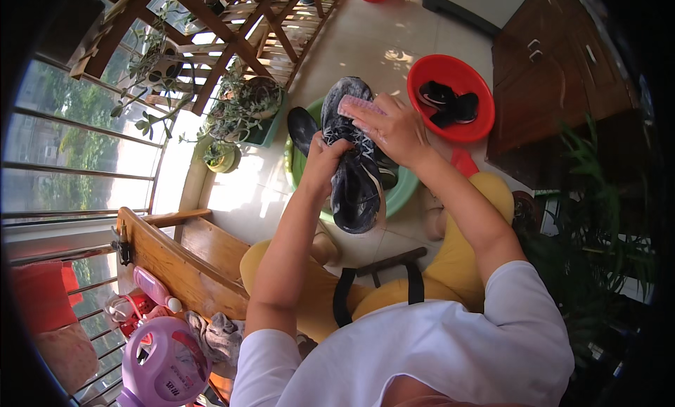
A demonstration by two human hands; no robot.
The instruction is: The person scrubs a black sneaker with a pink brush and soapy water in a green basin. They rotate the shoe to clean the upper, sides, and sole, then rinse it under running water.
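A dark lace-up shoe (359, 191), streaked with whitish suds, is held above a green basin (403, 193). My left hand (324, 162) grips it around the middle, the thumb near the laces. In my right hand (398, 127) is a pink scrubbing brush (358, 105), pressed against the toe part of the shoe. Suds cling to the right fingers. Inside the basin, a dark shoe or insole (302, 127) leans on the left rim. Another shoe (389, 176) lies partly hidden under the held one.
A red basin (486, 125) holding dark shoes (448, 101) stands at the right, near a brown wooden cabinet (553, 75). Potted succulents (248, 106) and a wooden plant rack (237, 38) line the left. A purple detergent jug (163, 362) is at the lower left, by a wooden bench (184, 270).
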